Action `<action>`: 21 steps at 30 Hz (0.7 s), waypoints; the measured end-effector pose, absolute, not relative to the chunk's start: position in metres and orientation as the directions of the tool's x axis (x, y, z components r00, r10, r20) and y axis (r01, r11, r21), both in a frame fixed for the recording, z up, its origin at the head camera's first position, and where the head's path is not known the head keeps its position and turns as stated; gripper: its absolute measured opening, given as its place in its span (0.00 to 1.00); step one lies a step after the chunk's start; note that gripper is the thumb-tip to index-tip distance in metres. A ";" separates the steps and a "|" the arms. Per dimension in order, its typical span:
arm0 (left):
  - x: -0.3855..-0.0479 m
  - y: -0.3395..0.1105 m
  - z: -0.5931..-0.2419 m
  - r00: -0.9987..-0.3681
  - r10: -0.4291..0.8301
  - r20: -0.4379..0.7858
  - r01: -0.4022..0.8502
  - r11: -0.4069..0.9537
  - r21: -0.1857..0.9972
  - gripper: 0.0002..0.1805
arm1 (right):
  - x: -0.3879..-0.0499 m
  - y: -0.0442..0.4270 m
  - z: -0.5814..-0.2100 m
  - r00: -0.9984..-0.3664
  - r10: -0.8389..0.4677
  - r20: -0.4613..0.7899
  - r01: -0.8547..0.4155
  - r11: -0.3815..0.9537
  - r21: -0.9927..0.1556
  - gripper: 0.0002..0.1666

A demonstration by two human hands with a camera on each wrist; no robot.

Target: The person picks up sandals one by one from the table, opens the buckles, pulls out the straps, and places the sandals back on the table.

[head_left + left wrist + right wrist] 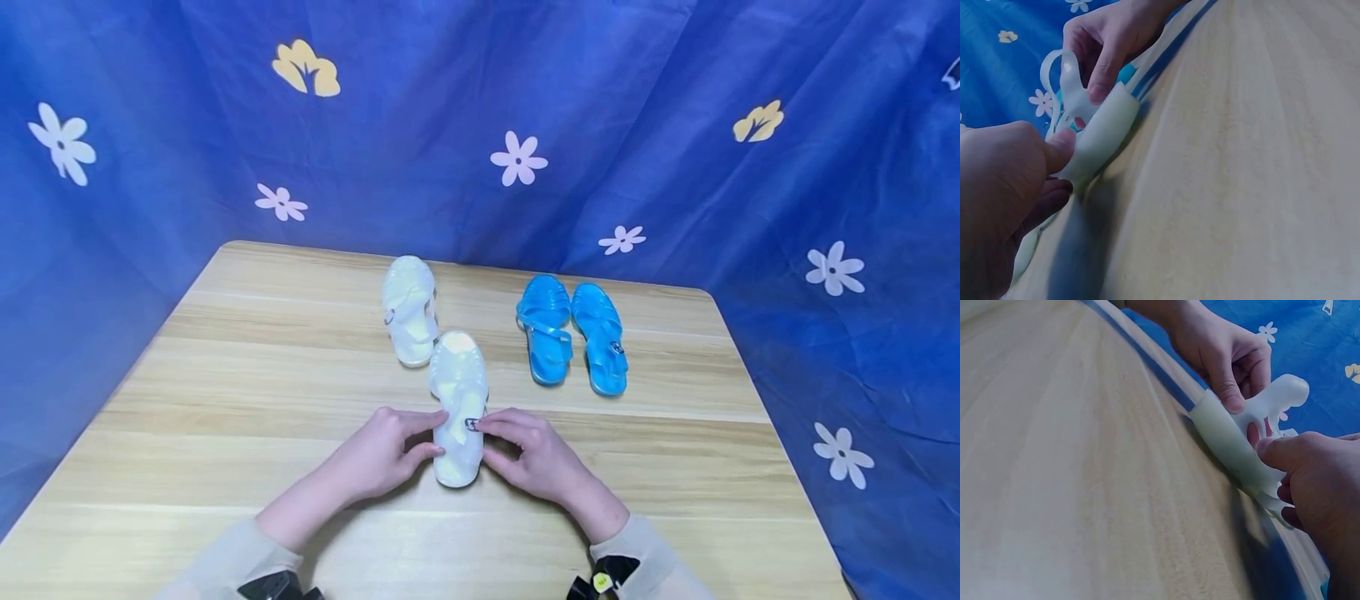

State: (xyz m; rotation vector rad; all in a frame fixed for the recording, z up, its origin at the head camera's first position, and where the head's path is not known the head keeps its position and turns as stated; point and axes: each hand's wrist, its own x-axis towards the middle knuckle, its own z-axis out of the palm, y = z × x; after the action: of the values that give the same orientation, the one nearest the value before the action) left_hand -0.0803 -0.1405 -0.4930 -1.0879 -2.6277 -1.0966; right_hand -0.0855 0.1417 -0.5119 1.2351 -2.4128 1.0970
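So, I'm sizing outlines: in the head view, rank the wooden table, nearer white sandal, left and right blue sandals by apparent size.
1. Wooden table
2. Nearer white sandal, perhaps helped by nearness
3. Left blue sandal and right blue sandal, too alike to rank

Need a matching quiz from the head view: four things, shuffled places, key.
1. Near pearly-white plastic sandal
2. Far pearly-white plastic sandal
3. Glossy blue plastic sandals
4. Blue flower-print fabric backdrop

A. Behind the pale wood-grain table
B. Side by side, rightmost footwear
C. Between left hand and right hand
D. Just beyond the handled sandal, slightly left

Pairs: 1-C, 2-D, 3-B, 4-A
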 end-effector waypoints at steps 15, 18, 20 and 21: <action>-0.085 -0.129 -0.490 -0.769 0.573 0.285 0.603 0.501 0.621 0.26 | -0.083 0.148 -0.508 -0.655 -0.583 0.481 -0.751 0.429 -0.503 0.17; -0.091 -0.124 -0.489 -0.792 0.544 0.278 0.580 0.526 0.622 0.26 | -0.089 0.148 -0.505 -0.688 -0.565 0.456 -0.721 0.455 -0.523 0.17; -0.096 -0.121 -0.490 -0.812 0.511 0.283 0.560 0.541 0.628 0.26 | -0.095 0.147 -0.504 -0.711 -0.554 0.432 -0.697 0.476 -0.537 0.18; -0.098 -0.120 -0.491 -0.824 0.490 0.285 0.545 0.547 0.635 0.25 | -0.098 0.146 -0.503 -0.720 -0.550 0.423 -0.688 0.484 -0.541 0.19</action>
State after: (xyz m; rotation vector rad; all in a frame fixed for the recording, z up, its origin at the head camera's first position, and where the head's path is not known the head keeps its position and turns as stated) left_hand -0.0984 -0.1202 -0.4909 -0.9032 -2.6979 -1.1479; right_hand -0.0983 0.1463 -0.5031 1.0713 -2.5359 1.0564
